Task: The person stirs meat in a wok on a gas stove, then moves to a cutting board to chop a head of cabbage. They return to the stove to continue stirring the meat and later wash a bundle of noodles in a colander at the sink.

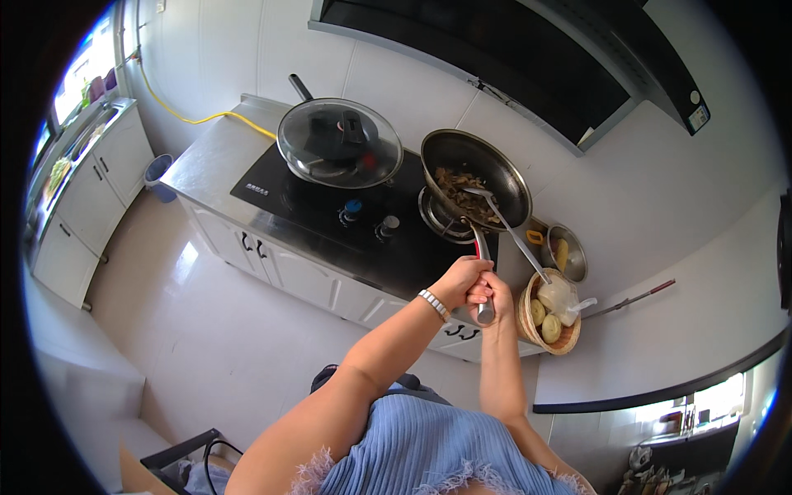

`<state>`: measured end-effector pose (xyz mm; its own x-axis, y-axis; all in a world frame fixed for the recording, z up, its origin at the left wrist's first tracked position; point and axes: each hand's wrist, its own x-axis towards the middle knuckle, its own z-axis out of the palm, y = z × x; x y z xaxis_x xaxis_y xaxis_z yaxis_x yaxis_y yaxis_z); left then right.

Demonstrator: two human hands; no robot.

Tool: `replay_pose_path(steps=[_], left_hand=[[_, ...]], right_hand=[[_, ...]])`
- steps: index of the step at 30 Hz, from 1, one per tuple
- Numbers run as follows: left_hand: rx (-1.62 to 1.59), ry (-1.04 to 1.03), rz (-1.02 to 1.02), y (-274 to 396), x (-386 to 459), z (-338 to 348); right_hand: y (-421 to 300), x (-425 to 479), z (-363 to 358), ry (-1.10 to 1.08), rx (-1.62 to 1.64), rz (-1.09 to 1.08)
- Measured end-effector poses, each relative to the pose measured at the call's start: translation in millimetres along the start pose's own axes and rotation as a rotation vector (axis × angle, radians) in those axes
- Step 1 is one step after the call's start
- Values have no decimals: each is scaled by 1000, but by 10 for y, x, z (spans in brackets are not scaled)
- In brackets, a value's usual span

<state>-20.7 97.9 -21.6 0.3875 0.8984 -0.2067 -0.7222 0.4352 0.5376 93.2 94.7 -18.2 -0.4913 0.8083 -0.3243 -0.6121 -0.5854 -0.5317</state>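
Observation:
Both hands grip the handle of a dark wok point(507, 167), which is tilted above the right burner point(442, 213) of a black gas hob. My left hand point(463, 281) is closed around the handle nearer the pan. Just behind it, my right hand point(495, 300) wraps the handle near its end. Browned, sliced food point(464, 195) lies in the lower part of the wok. A metal spatula point(520, 241) leans in the wok, its head on the food and its long handle sticking out over the rim, touched by neither hand.
A pan with a glass lid point(340, 143) stands on the left burner. Two knobs point(352, 207) are on the hob. Right of it are a steel bowl point(575, 257) and a wicker basket point(564, 346) with potatoes and a plastic bag. A range hood point(656, 62) hangs above.

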Motion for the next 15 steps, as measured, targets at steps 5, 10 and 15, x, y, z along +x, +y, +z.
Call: replay_pose_path(steps=[5,10,15], left_hand=[[35,-9,27,130,-42,150],[68,-59,31,340,-52,337],[90,-55,10,311,-3,325]], right_hand=[[-25,-61,131,18,1,-125],[-174,-63,307,-9,-11,-147],[-191,-64,247,26,-15,-161]])
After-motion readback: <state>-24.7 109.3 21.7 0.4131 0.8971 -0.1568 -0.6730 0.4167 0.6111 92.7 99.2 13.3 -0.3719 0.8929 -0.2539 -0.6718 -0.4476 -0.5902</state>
